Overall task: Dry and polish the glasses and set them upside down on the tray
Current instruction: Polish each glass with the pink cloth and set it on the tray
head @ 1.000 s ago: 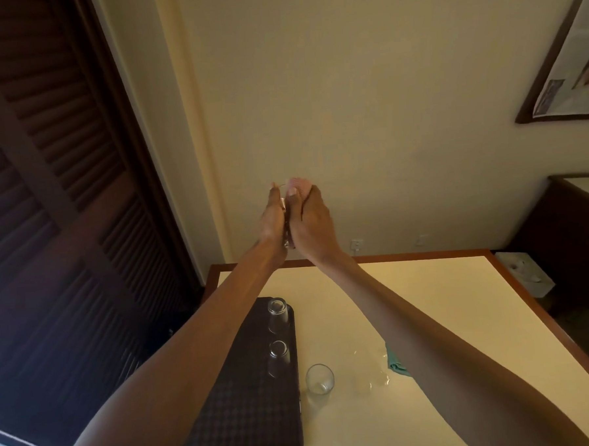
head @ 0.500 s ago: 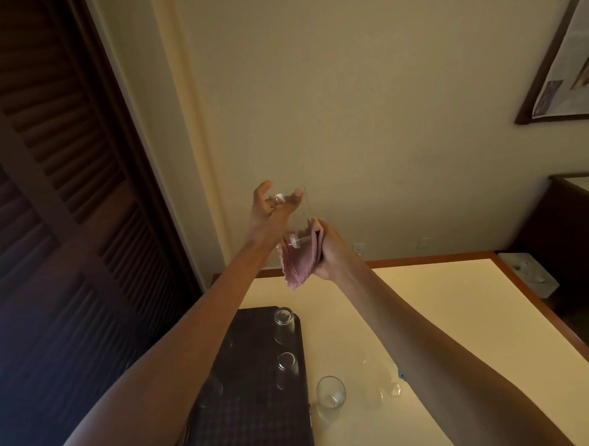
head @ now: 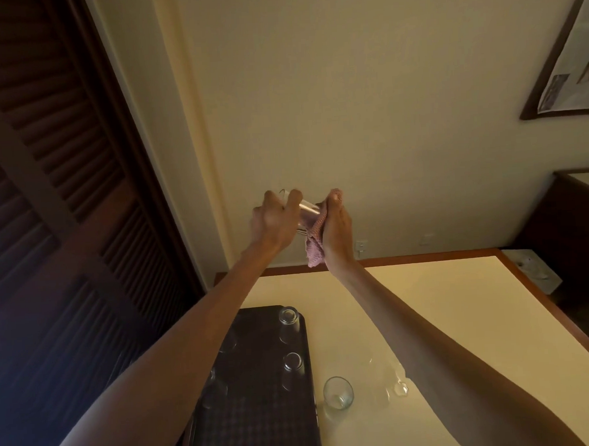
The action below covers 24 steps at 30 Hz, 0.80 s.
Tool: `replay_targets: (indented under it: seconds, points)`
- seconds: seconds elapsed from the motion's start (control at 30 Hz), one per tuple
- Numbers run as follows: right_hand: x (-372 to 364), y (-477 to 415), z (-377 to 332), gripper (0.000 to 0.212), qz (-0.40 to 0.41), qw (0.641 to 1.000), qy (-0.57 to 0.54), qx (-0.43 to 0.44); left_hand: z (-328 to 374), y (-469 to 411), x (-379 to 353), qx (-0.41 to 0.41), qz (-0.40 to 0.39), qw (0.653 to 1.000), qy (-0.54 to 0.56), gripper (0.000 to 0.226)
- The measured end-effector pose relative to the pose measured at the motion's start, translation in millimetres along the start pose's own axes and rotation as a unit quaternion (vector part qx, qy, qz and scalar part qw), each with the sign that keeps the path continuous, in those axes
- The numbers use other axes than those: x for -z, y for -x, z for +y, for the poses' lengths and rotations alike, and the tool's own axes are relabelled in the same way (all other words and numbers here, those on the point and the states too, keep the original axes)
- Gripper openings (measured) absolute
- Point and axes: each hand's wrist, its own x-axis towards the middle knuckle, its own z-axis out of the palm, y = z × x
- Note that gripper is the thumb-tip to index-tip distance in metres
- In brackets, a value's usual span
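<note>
Both arms are raised in front of the wall. My left hand (head: 272, 220) grips a clear glass (head: 307, 212) held on its side. My right hand (head: 336, 231) holds a pink cloth (head: 316, 242) pushed against the glass's open end. Below, a dark tray (head: 262, 412) lies on the cream table (head: 444, 310) with several glasses standing upside down on it, two plain at its right side (head: 289, 320) (head: 292, 365). One upright glass (head: 338, 392) stands on the table just right of the tray. More clear glass (head: 393, 381) shows faintly beside my right forearm.
Dark louvred doors (head: 46, 201) fill the left. A framed picture (head: 567, 55) hangs at the upper right. A dark cabinet (head: 582, 214) stands right of the table, with a pale box (head: 534, 271) low beside it.
My hands have come together again: the left one now holds the glass on its side and the right one has brought the cloth up to its mouth. The camera tilted slightly.
</note>
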Motion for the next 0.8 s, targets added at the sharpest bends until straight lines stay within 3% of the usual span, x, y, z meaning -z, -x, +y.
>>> replay_targets:
  seconds: [0.1,0.17,0.27,0.37,0.43,0.53,0.63,0.7,0.8]
  points:
    - [7,-2,-24,0.04,-0.056,0.983,-0.049,-0.17,-17,2,-3,-0.229,0.06,0.971,-0.022,0.046]
    - [14,-5,-29,0.037,-0.09,0.962,-0.031,-0.255,-32,-1,-8,-0.305,0.062,0.95,-0.038,0.044]
    - [21,-7,-19,0.036,-0.056,0.965,0.006,-0.257,-34,4,-18,-0.261,0.067,0.962,-0.036,0.044]
    - [28,-8,-7,0.06,-0.035,0.983,0.018,-0.18,-18,1,-32,-0.041,0.005,0.999,-0.006,0.059]
    - [31,-6,-1,0.059,-0.02,0.988,0.033,-0.146,-12,-3,-39,0.031,-0.016,0.999,-0.001,0.057]
    - [39,-14,6,0.049,-0.01,0.986,0.047,-0.159,-12,-2,-45,-0.041,0.037,0.997,-0.059,0.052]
    - [55,-19,10,0.056,-0.031,0.979,0.073,-0.189,-13,5,-55,-0.169,0.085,0.975,-0.117,0.051]
    - [68,-22,14,0.048,-0.028,0.975,0.075,-0.205,-11,6,-63,-0.223,0.082,0.961,-0.144,0.055]
    - [87,-26,20,0.042,-0.033,0.97,0.089,-0.222,-11,2,-79,-0.231,0.051,0.956,-0.172,0.058]
